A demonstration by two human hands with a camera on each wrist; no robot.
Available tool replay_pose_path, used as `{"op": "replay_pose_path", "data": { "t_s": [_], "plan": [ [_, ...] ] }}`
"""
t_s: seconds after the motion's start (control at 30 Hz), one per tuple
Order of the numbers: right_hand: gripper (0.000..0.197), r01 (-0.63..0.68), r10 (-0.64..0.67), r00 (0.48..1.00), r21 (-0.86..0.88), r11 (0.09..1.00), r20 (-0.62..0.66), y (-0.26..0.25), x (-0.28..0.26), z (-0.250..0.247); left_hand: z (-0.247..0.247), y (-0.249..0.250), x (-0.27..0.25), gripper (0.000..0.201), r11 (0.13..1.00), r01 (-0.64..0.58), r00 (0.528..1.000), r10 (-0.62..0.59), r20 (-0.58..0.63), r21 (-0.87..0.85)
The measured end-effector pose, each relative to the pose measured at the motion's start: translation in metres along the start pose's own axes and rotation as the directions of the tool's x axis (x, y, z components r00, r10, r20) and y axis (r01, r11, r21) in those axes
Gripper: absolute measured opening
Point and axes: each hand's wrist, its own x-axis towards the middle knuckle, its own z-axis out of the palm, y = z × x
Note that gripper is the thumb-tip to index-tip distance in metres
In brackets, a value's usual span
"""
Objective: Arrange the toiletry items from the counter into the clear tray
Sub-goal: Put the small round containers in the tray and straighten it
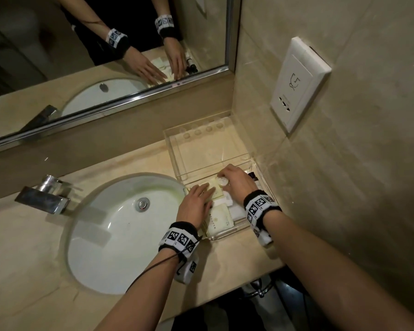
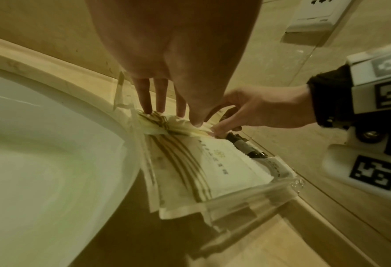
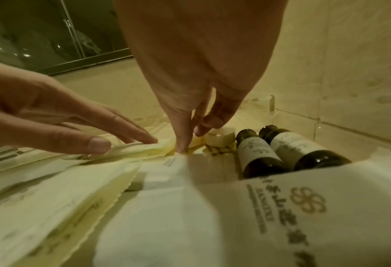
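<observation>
The clear tray (image 1: 177,149) stands on the counter in the corner to the right of the sink. Its near compartment holds several pale packets (image 1: 219,219), overlapping one another (image 2: 212,162). Two dark bottles with white labels (image 3: 279,151) lie along the tray's right side. My left hand (image 1: 201,194) lies flat on the packets with straight fingers (image 2: 160,106). My right hand (image 1: 227,177) reaches into the tray from above. Its curled fingers and thumb (image 3: 180,144) grip a small round white soap (image 1: 221,181) at the packets' far end. The tray's far compartment is bare.
A white sink (image 1: 120,235) with a chrome faucet (image 1: 43,194) lies left of the tray. The tiled wall with a white socket plate (image 1: 299,82) runs close along the tray's right side. A mirror (image 1: 105,56) hangs behind, and the counter's front edge is near my wrists.
</observation>
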Motion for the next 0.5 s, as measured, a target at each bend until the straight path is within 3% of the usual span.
{"op": "replay_pose_path", "data": {
  "t_s": [0.5],
  "plan": [
    [0.037,-0.007,0.008,1.0,0.034,0.999,-0.013,0.0064,-0.0021,-0.0048,-0.0048,0.003,0.0002,0.042,1.0,0.013,1.0,-0.013,0.014,-0.01]
  ]
}}
